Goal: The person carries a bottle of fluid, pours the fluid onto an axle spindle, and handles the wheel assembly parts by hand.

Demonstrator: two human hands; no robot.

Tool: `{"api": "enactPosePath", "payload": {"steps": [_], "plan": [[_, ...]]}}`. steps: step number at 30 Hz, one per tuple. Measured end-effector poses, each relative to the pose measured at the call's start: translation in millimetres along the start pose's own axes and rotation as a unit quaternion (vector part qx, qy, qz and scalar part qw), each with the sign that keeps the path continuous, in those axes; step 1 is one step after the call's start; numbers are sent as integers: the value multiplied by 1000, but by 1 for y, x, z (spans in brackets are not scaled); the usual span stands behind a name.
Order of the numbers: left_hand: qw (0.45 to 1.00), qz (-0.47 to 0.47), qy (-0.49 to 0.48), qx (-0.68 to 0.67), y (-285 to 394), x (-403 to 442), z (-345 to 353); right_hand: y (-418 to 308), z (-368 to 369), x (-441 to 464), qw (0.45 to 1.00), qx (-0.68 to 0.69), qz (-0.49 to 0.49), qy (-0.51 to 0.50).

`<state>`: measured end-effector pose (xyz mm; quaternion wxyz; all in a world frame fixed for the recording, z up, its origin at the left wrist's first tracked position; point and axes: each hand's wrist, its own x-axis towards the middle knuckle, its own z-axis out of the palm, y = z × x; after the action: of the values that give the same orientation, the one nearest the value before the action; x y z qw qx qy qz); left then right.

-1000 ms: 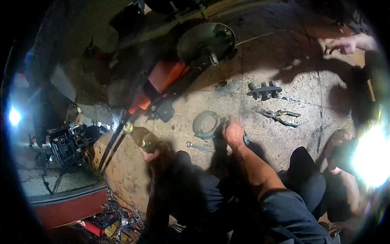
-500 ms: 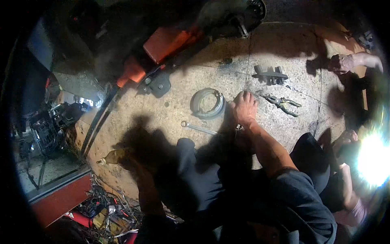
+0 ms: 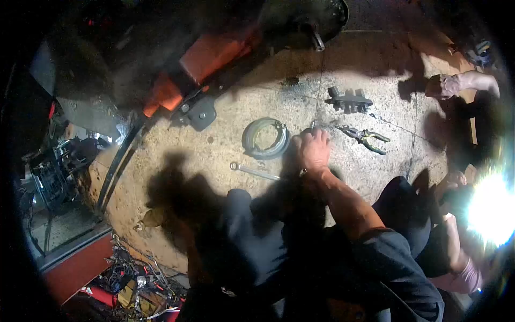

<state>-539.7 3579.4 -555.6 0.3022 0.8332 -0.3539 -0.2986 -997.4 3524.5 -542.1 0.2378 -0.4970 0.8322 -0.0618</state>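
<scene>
My right hand (image 3: 314,150) is low over the floor, fingers bent and closed. A small dark thing shows at its fingertips, too unclear to name. Just left of it lies a grey ring-shaped metal part (image 3: 248,140), perhaps brake shoes. A wrench (image 3: 257,172) lies below the ring. To the right are pliers (image 3: 365,138) with dark handles, jaws partly apart. Above them sits a dark ribbed part (image 3: 350,101). My left hand (image 3: 176,225), deep in shadow, is around a tan bottle (image 3: 153,218) with a narrow tip; its fingers barely show.
An orange-and-black machine (image 3: 209,56) fills the upper left. Cables and scraps (image 3: 139,279) are heaped at lower left beside a red-edged box (image 3: 80,263). Another person's hand (image 3: 442,86) is at upper right; another hand (image 3: 450,185) is near a bright lamp (image 3: 491,209).
The view has shifted slightly, moving floor items left. My left hand and the bottle have come right and nearer to me, deeper into shadow. My right hand stays beside the ring.
</scene>
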Motion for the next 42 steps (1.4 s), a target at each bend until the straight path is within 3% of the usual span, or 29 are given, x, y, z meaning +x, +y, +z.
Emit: {"api": "enactPosePath", "payload": {"steps": [2, 9, 11, 14, 17, 18, 21, 24, 28, 31, 32, 35, 36, 40, 42], "plan": [[1000, -7, -29, 3, 6, -9, 16, -16, -1, 12, 994, 108, 2, 34], [983, -5, -183, 4, 59, -34, 91, -49, 52, 62, 996, 39, -75, 25], [973, 36, -227, 8, 96, -40, 125, -45, 57, 72, 996, 69, -54, -24], [953, 180, -239, 39, 175, -59, 152, -36, 52, 62, 993, 83, -81, -1], [942, 145, -304, -12, 156, -37, 199, -23, 61, 49, 990, 112, -83, 20], [930, 56, -362, 33, 162, -38, 199, -18, 75, 50, 988, 124, -88, 32], [953, 137, -268, 41, 128, -34, 227, -35, 43, 29, 988, 141, -58, 22], [936, -25, -316, -154, 136, -46, 222, -31, 49, 23, 973, 226, -27, 35], [924, -104, -347, -126, 156, -52, 204, -27, 61, 16, 946, 294, -79, 107], [937, -52, -320, -132, 125, -40, 217, -37, 46, 13, 945, 270, -109, 147], [919, -71, -359, -144, 142, -46, 207, -41, 48, 14, 946, 264, -87, 164], [927, -24, -355, -114, 116, -30, 214, -41, 40, 19, 972, 220, -43, 72], [933, 14, -345, -98, 101, -21, 219, -36, 47, 20, 974, 196, -66, 93], [942, 21, -322, -93, 144, -45, 201, -45, 24, 21, 919, 311, -30, 241], [939, 61, -337, 26, 142, -33, 196, -44, 13, 24, 939, 303, -34, 156]]}}
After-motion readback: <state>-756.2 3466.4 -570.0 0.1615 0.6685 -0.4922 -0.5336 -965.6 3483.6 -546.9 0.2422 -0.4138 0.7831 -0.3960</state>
